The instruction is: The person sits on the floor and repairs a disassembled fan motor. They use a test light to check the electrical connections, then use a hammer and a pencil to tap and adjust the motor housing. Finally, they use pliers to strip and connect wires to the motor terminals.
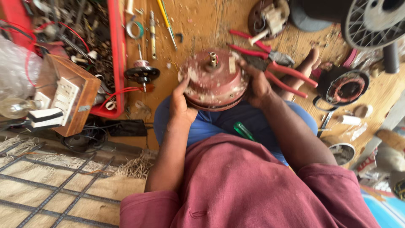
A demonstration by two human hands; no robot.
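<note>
Round, worn red metal motor housing [215, 80] sits on our lap, left hand [180, 105] and right hand [256, 84] each in a closed grip on its rim; we judge it could slide off our knees onto the red-handled pliers [274, 63].

— What's the floor like around me?
— I'm sitting on a worn wooden floor [202, 25] littered with chips and dust, lit by plain daylight.
— And at nine o'clock?
— A red tray [118, 55] full of scrap, with a wooden switch board [63, 95] beside it.
— At seven?
— A woven mat [55, 185] with dark grid lines and a frayed edge.
— At one?
— A wire fan guard [371, 21]
</note>
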